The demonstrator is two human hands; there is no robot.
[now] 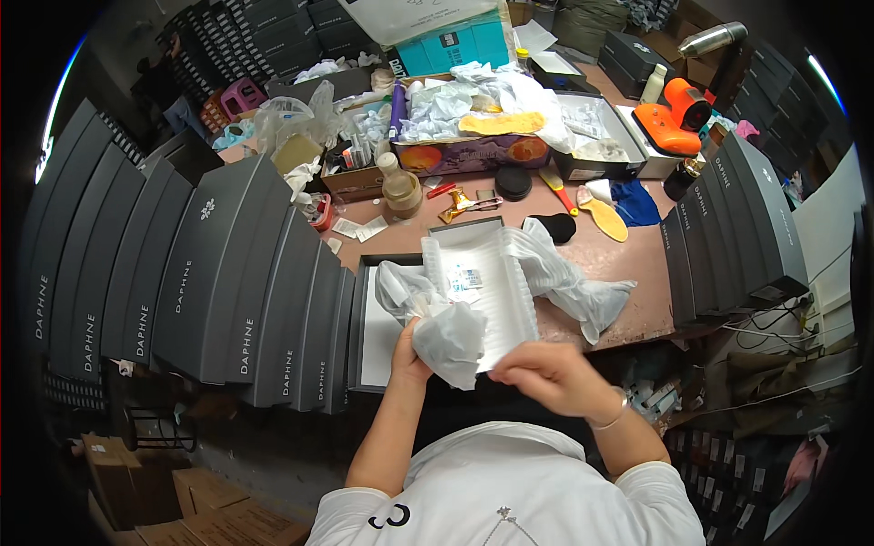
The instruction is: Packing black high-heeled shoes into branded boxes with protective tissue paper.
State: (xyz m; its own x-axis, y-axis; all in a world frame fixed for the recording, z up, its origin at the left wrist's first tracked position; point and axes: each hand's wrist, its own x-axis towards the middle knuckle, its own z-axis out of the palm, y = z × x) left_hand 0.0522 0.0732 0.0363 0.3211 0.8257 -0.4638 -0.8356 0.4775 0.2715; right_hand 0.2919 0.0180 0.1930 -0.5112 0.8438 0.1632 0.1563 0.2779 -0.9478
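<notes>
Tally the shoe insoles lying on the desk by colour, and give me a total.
Yellow insoles: 2, one on the tissue paper in the printed box, one on the bare desk by the blue cloth
Black insoles: 1, just beyond the open shoe box
Total: 3

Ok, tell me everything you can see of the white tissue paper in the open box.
The white tissue paper is thin, crinkled and translucent. It lines the open dark shoe box on the brown table. One flap spills right over the rim. The left hand grips a bunched wad; the right hand pinches the near edge.
</notes>
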